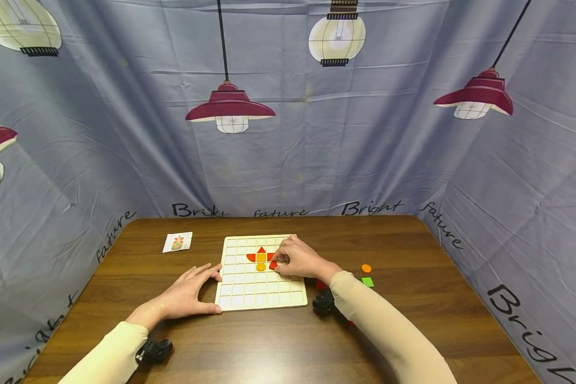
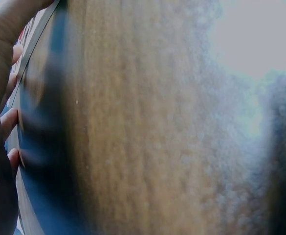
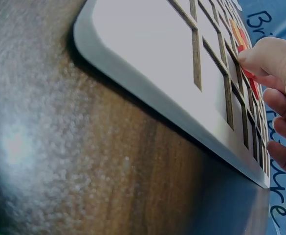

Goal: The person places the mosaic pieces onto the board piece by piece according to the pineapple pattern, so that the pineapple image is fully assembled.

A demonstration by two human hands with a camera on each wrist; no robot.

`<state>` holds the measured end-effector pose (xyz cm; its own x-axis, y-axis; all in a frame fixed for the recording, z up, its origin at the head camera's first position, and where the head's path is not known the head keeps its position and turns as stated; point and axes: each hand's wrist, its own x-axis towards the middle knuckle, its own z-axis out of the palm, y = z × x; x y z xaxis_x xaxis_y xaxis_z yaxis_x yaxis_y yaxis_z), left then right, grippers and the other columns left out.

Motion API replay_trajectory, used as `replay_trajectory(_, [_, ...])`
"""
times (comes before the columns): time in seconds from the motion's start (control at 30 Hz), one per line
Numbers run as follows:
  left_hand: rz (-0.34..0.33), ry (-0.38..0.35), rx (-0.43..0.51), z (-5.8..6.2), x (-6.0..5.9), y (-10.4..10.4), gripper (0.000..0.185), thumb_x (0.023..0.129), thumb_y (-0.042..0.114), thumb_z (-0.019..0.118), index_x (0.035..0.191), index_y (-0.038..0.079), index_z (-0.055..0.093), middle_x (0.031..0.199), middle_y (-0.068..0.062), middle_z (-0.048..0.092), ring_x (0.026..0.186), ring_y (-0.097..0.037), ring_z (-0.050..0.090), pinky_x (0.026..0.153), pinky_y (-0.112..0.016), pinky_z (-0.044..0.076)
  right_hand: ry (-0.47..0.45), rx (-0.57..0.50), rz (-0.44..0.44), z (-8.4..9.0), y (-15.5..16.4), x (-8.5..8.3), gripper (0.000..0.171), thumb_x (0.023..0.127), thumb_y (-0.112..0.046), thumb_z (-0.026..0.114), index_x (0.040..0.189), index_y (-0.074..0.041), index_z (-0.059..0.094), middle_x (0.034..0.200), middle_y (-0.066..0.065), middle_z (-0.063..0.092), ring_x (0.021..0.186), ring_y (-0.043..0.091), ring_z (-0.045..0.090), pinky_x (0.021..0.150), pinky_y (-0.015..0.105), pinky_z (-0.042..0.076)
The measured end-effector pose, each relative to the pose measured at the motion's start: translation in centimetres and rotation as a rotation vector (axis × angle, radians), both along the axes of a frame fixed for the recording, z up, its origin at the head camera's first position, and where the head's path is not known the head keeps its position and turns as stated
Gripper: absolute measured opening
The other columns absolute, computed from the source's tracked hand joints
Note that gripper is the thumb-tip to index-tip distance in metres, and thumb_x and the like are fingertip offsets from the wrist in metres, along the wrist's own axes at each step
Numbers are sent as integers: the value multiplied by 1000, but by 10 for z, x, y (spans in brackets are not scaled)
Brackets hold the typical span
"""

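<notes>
A pale gridded board [image 1: 259, 298] lies on the brown table. On it sit a red triangle [image 1: 261, 249], an orange square [image 1: 261, 257], an orange disc [image 1: 261, 267] and a curved red piece [image 1: 252, 257]; another red piece [image 1: 270, 256] is partly covered by fingers. My right hand [image 1: 301, 258] pinches a red tile [image 1: 272, 265] between thumb and fingers, right of the disc; its exact shape is partly hidden. My left hand [image 1: 187, 293] touches the board's left edge, thumb by the near corner and fingers spread apart farther up. The left wrist view shows fingers [image 2: 10, 122] beside that edge.
A small card [image 1: 177, 242] with a coloured pattern lies behind the left hand. To the right of my right forearm are an orange oval-looking piece [image 1: 366, 268] and a green square [image 1: 367, 281]. Red pieces [image 1: 320, 285] are partly hidden by the forearm. A printed curtain encloses the table.
</notes>
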<state>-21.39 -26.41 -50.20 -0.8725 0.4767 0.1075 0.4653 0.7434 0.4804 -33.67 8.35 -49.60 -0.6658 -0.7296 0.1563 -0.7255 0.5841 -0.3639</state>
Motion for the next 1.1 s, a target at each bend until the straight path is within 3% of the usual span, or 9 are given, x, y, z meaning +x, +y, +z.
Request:
replay_trajectory(0.07, [1, -6, -3, 0, -1, 0, 65, 78, 64, 80, 122, 22, 58, 160, -9, 41, 147, -43, 32, 119, -66, 19, 11, -5, 7, -1, 0, 0, 17, 87, -31, 77, 103, -23, 79, 86, -16, 57, 88, 10, 45, 88, 30, 42])
replay_trajectory(0.3, [4, -25, -13, 1, -1, 0, 65, 78, 65, 80, 123, 23, 57, 161, -8, 40, 148, -42, 32, 119, -66, 18, 38, -24, 29, -2, 0, 1, 19, 90, -29, 77, 108, -26, 80, 84, -17, 56, 88, 7, 48, 117, 37, 32])
replay_trajectory(0.43, [4, -24, -15, 1, -1, 1, 65, 78, 65, 80, 123, 23, 57, 161, -8, 40, 148, -42, 32, 119, -66, 18, 35, -63, 19, -1, 2, 3, 14, 90, -28, 77, 104, -26, 81, 88, -16, 59, 90, 9, 48, 101, 33, 43])
replay_trajectory(0.57, [5, -21, -17, 1, -1, 1, 65, 78, 65, 80, 123, 23, 58, 161, -8, 40, 147, -42, 32, 119, -66, 18, 26, -82, -10, -2, 4, 3, 6, 90, -30, 78, 96, -27, 79, 90, -17, 60, 90, 9, 47, 80, 28, 45])
replay_trajectory(0.67, [5, -16, -15, 1, -1, 1, 65, 78, 65, 80, 123, 23, 58, 161, -8, 41, 147, -42, 32, 119, -66, 18, 23, -83, -18, -4, 4, 3, 5, 90, -30, 79, 94, -27, 78, 88, -18, 58, 89, 8, 46, 82, 29, 45])
replay_trajectory(0.77, [3, -11, -11, 0, -1, 1, 65, 78, 64, 80, 123, 23, 58, 161, -8, 41, 147, -42, 33, 119, -66, 18, 33, -84, -14, -5, 3, 4, 4, 90, -29, 80, 93, -28, 77, 86, -17, 58, 88, 8, 47, 101, 34, 44])
replay_trajectory(0.83, [3, -6, -11, 0, -1, 1, 65, 78, 64, 80, 123, 23, 58, 160, -8, 41, 147, -43, 33, 118, -67, 18, 40, -82, -8, -5, 2, 5, 5, 90, -29, 80, 93, -27, 77, 85, -17, 59, 87, 8, 47, 104, 36, 42])
replay_trajectory(1.0, [7, -12, -10, 0, 0, 1, 65, 78, 64, 80, 124, 24, 58, 161, -8, 40, 147, -42, 32, 118, -67, 18, 10, -87, -31, 1, 8, 6, 7, 92, -31, 78, 97, -26, 79, 90, -16, 61, 90, 9, 47, 84, 30, 46])
replay_trajectory(1.1, [8, -14, -12, 0, 0, 1, 65, 78, 64, 80, 124, 24, 58, 161, -8, 40, 148, -42, 32, 118, -67, 18, -21, -102, -64, 8, 19, 6, 10, 94, -31, 76, 101, -24, 79, 94, -14, 61, 93, 11, 47, 80, 30, 46])
